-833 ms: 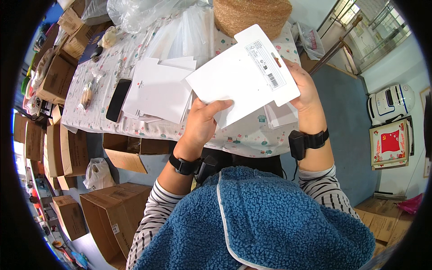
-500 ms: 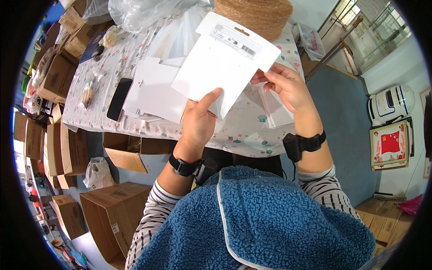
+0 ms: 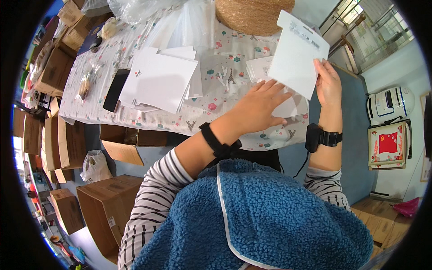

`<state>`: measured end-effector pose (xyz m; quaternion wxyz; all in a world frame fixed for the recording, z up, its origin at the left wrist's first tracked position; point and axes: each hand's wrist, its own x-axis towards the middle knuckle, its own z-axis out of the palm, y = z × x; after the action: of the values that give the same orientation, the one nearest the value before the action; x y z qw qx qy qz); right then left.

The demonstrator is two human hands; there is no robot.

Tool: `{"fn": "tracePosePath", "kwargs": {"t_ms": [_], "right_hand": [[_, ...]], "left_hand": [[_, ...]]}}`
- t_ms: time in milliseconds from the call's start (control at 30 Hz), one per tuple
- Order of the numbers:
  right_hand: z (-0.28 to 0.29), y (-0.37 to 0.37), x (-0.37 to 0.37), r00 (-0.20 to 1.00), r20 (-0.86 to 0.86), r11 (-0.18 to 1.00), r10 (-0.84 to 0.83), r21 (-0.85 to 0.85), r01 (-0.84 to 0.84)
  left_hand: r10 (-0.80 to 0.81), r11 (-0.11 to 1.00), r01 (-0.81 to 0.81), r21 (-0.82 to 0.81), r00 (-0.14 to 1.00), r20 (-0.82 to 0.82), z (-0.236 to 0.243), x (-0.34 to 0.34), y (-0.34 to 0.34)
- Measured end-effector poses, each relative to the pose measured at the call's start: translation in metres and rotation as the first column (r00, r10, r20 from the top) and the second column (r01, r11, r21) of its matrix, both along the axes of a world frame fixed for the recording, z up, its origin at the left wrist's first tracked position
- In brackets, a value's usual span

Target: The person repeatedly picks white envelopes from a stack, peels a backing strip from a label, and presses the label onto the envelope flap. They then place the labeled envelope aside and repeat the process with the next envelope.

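White card (image 3: pixel 297 51), flat and roughly square with a small printed label near its top edge, is held up over the far right part of the table (image 3: pixel 135 119) by the right hand (image 3: pixel 327 83), whose fingers close on the card's lower right edge. The left hand (image 3: pixel 261 108) is spread, palm down and fingers apart, holding nothing; it hovers or rests over a small white sheet (image 3: pixel 290 110) lying on the table just below the raised card, and whether it presses on that sheet cannot be told. Both wrists carry black bands, and the sleeves are striped. The table wears a pale cloth printed with small coloured figures. On it, left of the hands, lies a fanned stack of white cards (image 3: pixel 159 81), and just beside that stack a black phone (image 3: pixel 115 89) lies flat. Behind the stack sit clear plastic bags (image 3: pixel 189 24), and at the far edge a big roll of brown twine (image 3: pixel 254 15) stands near the raised card. A small pile of white slips (image 3: pixel 258 67) lies between the stack and the card. Brown cardboard boxes (image 3: pixel 103 211) stand on the floor to the left, below the table.
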<state>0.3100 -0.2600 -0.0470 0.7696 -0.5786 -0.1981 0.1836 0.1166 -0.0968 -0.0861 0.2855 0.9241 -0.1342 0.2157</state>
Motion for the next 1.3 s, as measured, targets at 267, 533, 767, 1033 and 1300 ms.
{"fn": "tracePosePath", "kwargs": {"t_ms": [267,533,767,1033,1300], "right_hand": [[-0.049,0.004,-0.006,0.993,0.106,0.952,0.05,-0.306,-0.015],[-0.055,0.014,-0.012,0.957,0.288,0.947,0.018,-0.312,0.076],[-0.046,0.002,-0.02,0.883,0.468,0.843,0.047,-0.493,0.216],[-0.061,0.001,-0.012,0.587,0.786,0.626,0.192,-0.559,0.544],[-0.045,-0.004,-0.017,0.585,0.796,0.624,0.157,-0.539,0.566]], "left_hand": [[-0.023,0.997,0.006,-0.071,0.969,-0.245,-0.006,-0.002,0.002],[0.082,0.996,-0.074,0.055,0.986,-0.147,-0.019,-0.026,0.018],[0.421,0.873,-0.382,0.304,0.904,-0.072,0.012,-0.068,0.04],[0.919,0.365,-0.848,0.383,0.395,-0.002,0.071,-0.111,0.095],[0.893,0.416,-0.836,0.357,0.45,0.014,0.054,-0.125,0.107]]}}
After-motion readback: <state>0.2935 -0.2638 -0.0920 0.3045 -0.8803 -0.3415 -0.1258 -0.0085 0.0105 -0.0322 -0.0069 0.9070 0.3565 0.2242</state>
